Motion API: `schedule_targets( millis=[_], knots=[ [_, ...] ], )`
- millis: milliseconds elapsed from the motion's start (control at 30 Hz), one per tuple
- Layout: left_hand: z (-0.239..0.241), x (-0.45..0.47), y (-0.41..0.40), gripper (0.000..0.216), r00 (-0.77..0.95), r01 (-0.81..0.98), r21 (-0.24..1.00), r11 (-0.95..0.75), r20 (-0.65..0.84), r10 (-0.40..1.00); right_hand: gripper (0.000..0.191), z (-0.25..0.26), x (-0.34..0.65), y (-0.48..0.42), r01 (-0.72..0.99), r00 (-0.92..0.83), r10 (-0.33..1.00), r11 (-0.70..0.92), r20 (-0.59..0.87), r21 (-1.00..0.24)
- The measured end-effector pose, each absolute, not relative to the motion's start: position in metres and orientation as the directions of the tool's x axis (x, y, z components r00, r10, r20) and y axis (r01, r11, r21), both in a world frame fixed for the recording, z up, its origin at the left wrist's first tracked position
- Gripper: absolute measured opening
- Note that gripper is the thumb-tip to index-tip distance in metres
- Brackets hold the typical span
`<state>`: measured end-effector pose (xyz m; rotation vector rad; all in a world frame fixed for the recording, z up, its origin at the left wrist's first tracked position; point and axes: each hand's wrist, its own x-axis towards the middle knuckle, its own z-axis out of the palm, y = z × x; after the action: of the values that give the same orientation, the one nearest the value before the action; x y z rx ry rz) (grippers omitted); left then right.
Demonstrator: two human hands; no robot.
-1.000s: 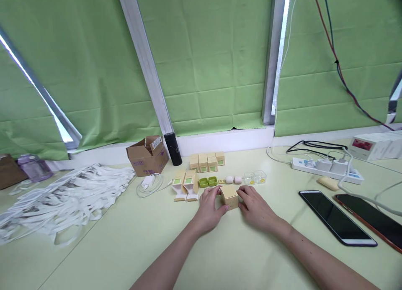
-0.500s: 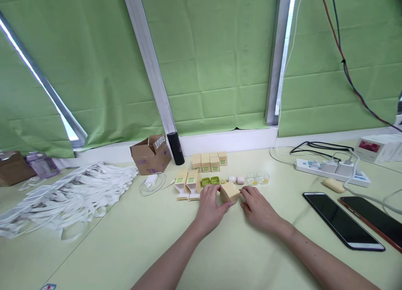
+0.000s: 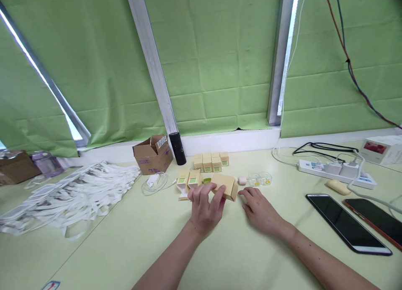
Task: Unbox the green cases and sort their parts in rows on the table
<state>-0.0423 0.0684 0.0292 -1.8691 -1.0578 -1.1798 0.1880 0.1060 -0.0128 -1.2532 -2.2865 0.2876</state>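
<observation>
Behind the tan box (image 3: 226, 186), four small cartons (image 3: 211, 162) are standing in a row, and clear cups (image 3: 260, 179) are sitting right of it. The left hand (image 3: 205, 206) is gripping the box, fingers spread over its near side, holding it tilted. The right hand (image 3: 260, 206) is resting palm-down just right of it, grip open. The box is smooth matte card.

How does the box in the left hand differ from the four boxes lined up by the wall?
The held box is tilted in the left hand; the four boxes stand upright. The held box shows plain tan faces; the four show green squares. All are tan.
</observation>
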Motion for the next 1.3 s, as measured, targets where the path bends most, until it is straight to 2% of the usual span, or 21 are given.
schedule_targets(
  millis=[67, 133, 233, 367, 467, 533, 667, 833, 933, 1300],
  knots=[
    [0.023, -0.044, 0.069, 0.043, 0.257, 0.889, -0.143, -0.434, 0.942, 0.215, 0.043, -0.014, 0.188, 0.106, 0.718, -0.437, 0.836, 0.546, 0.331, -0.432],
    [0.016, -0.046, 0.07, 0.044, 0.244, 0.879, -0.124, -0.46, 0.946, 0.213, 0.045, -0.014, 0.188, 0.105, 0.707, -0.417, 0.849, 0.528, 0.325, -0.47],
    [0.006, -0.049, 0.072, 0.039, 0.215, 0.867, -0.04, -0.496, 0.93, 0.299, 0.048, -0.013, 0.187, 0.104, 0.678, -0.367, 0.881, 0.473, 0.298, -0.562],
    [0.007, -0.047, 0.073, 0.026, 0.16, 0.899, 0.035, -0.438, 0.901, 0.402, 0.055, -0.012, 0.185, 0.105, 0.571, -0.297, 0.926, 0.369, 0.234, -0.734],
    [0.018, -0.042, 0.072, 0.037, 0.142, 0.875, 0.096, -0.475, 0.887, 0.439, 0.055, -0.01, 0.183, 0.106, 0.428, -0.279, 0.944, 0.287, 0.177, -0.857],
    [0.023, -0.038, 0.073, 0.045, 0.125, 0.84, 0.183, -0.511, 0.851, 0.51, 0.053, -0.006, 0.181, 0.103, 0.323, -0.293, 0.942, 0.259, 0.164, -0.91],
    [0.024, -0.034, 0.078, 0.048, 0.11, 0.791, 0.365, -0.492, 0.705, 0.7, 0.052, 0.006, 0.175, 0.092, 0.193, -0.309, 0.927, 0.279, 0.212, -0.941],
    [0.021, -0.032, 0.077, 0.046, 0.172, 0.72, 0.487, -0.494, 0.565, 0.807, 0.047, 0.017, 0.169, 0.082, 0.21, -0.266, 0.919, 0.351, 0.293, -0.912],
    [0.021, -0.031, 0.074, 0.05, 0.229, 0.715, 0.46, -0.527, 0.558, 0.797, 0.048, 0.016, 0.168, 0.084, 0.231, -0.241, 0.924, 0.352, 0.297, -0.907],
    [0.023, -0.027, 0.072, 0.053, 0.445, 0.738, 0.2, -0.645, 0.575, 0.687, 0.049, 0.016, 0.169, 0.083, 0.293, -0.278, 0.909, 0.389, 0.311, -0.874]
  ],
)
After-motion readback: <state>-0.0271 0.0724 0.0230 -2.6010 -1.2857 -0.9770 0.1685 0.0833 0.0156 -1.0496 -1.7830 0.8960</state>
